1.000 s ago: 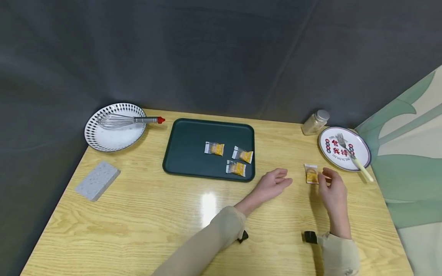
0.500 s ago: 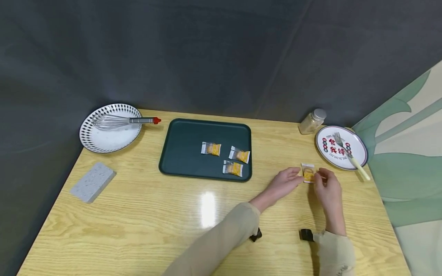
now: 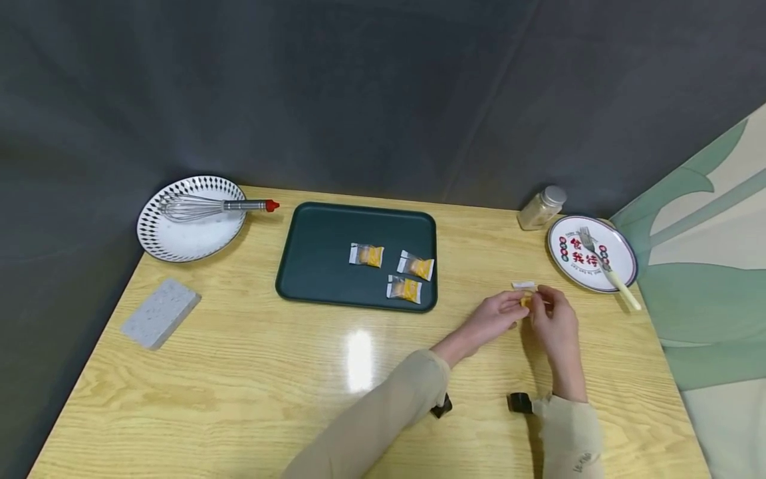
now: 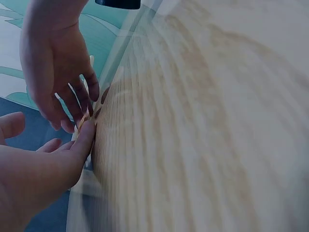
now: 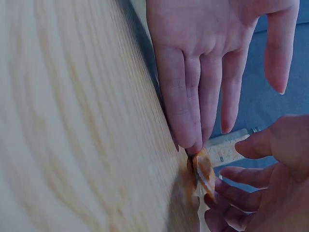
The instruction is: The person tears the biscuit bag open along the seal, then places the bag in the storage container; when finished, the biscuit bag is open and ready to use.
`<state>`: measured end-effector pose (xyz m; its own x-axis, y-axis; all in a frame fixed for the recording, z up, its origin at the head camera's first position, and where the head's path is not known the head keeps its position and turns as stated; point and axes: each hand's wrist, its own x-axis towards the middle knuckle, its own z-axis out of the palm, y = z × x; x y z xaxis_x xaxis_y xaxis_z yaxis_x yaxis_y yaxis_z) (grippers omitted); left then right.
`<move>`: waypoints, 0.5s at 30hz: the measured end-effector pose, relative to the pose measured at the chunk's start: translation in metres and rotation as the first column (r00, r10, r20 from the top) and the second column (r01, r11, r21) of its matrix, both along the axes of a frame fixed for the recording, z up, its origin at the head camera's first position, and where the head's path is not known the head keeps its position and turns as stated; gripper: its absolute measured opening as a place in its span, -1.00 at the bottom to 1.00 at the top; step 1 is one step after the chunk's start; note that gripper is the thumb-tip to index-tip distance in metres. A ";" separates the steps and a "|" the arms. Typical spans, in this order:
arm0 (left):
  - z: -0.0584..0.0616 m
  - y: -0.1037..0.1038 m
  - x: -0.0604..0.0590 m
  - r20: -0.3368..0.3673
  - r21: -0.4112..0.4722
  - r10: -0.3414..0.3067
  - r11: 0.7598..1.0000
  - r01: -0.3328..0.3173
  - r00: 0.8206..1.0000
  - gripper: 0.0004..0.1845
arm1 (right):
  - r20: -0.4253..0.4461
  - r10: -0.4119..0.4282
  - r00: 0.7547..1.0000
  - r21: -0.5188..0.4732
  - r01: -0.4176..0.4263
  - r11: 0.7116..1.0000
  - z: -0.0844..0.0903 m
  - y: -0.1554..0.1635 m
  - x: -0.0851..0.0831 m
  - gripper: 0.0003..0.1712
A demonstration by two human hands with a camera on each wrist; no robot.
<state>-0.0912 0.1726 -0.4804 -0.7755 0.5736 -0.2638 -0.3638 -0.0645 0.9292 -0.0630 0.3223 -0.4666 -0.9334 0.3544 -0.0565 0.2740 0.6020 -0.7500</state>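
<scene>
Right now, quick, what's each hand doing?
Left hand: open, straight fingertips touching the wrapped candy.
Right hand: pinching the wrapped candy.

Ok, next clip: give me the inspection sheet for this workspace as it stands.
Surface: wooden table, glossy, with a light glare.
Job's things: wrapped snack between both hands, right of the green tray; three wrapped snacks lie on that tray.
Clutter: whisk on a patterned plate; sponge; spice jar; fork on a printed plate.
Grippers: left hand touches the snack with straight fingers; right hand pinches it.
Cables: nothing seen.
Surroundings: dark grey backdrop; green and cream cloth at the right.
</scene>
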 end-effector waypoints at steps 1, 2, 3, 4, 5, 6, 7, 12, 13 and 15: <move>0.000 -0.002 0.000 0.003 0.009 0.006 1.000 -0.006 1.000 -0.48 | -0.010 0.005 1.000 0.004 -0.005 1.000 0.000 -0.001 0.000 -0.49; -0.001 -0.004 0.000 0.002 0.014 0.011 1.000 -0.011 1.000 -0.49 | -0.022 0.010 1.000 0.005 -0.010 1.000 0.000 -0.002 0.000 -0.49; -0.001 -0.006 0.000 -0.002 0.021 0.018 1.000 -0.018 1.000 -0.50 | -0.039 0.014 0.999 0.006 -0.014 1.000 -0.001 -0.003 0.001 -0.50; -0.001 -0.008 0.000 -0.008 0.028 0.027 0.999 -0.027 1.000 -0.52 | -0.057 0.017 0.998 0.004 -0.017 1.000 -0.001 -0.005 0.002 -0.51; -0.002 -0.010 0.000 -0.015 0.034 0.038 0.999 -0.037 0.999 -0.53 | -0.076 0.017 0.997 0.004 -0.017 1.000 -0.001 -0.006 0.003 -0.53; -0.003 -0.012 0.000 -0.022 0.041 0.046 0.998 -0.045 0.999 -0.54 | -0.094 0.017 0.995 0.005 -0.017 1.000 -0.002 -0.007 0.004 -0.54; -0.003 -0.015 0.000 -0.028 0.049 0.052 0.998 -0.051 0.998 -0.55 | -0.111 0.015 0.994 -0.002 -0.015 1.000 -0.002 -0.009 0.005 -0.55; -0.006 -0.029 0.000 -0.029 0.067 0.091 0.994 -0.089 0.995 -0.59 | -0.203 0.017 0.979 -0.017 -0.021 1.000 -0.001 -0.021 0.009 -0.62; -0.006 -0.033 0.000 -0.031 0.065 0.099 0.993 -0.097 0.995 -0.60 | -0.220 0.022 0.975 -0.018 -0.026 0.999 0.000 -0.025 0.009 -0.63; -0.005 -0.041 0.000 -0.036 0.065 0.116 0.991 -0.113 0.993 -0.62 | -0.249 0.035 0.968 -0.020 -0.041 0.999 0.000 -0.031 0.009 -0.64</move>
<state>-0.0907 0.1318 -0.4854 -0.8461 0.4949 -0.1981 -0.3139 -0.1622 0.9355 -0.0542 0.2917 -0.4663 -0.9319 0.3198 0.1710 0.0541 0.5889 -0.8064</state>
